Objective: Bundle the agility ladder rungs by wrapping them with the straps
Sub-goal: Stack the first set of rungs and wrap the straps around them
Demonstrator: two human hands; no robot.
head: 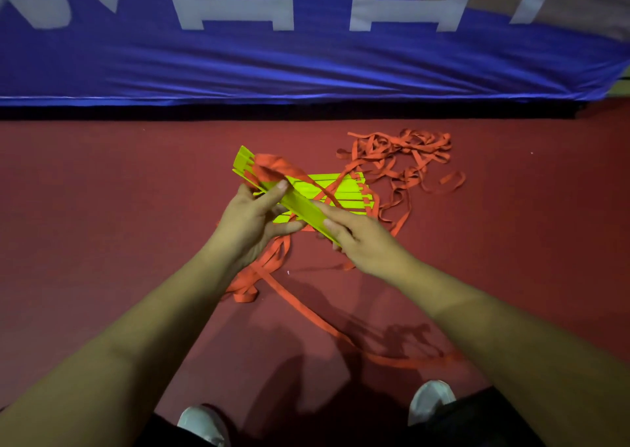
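Over floor [102, 208], flat rungs [341, 191] w/ limp straps [402, 153]

We see open red floor [112, 215] to the left, where a hand could pass freely. The middle is taken by the yellow rungs [300, 204], a stack gripped by our left hand [252, 221] and right hand [361, 238]. A tangle of orange straps [402, 153] crowds the right, one loose strap [306, 310] crosses the near floor, and the blue banner [306, 65] closes the far side.
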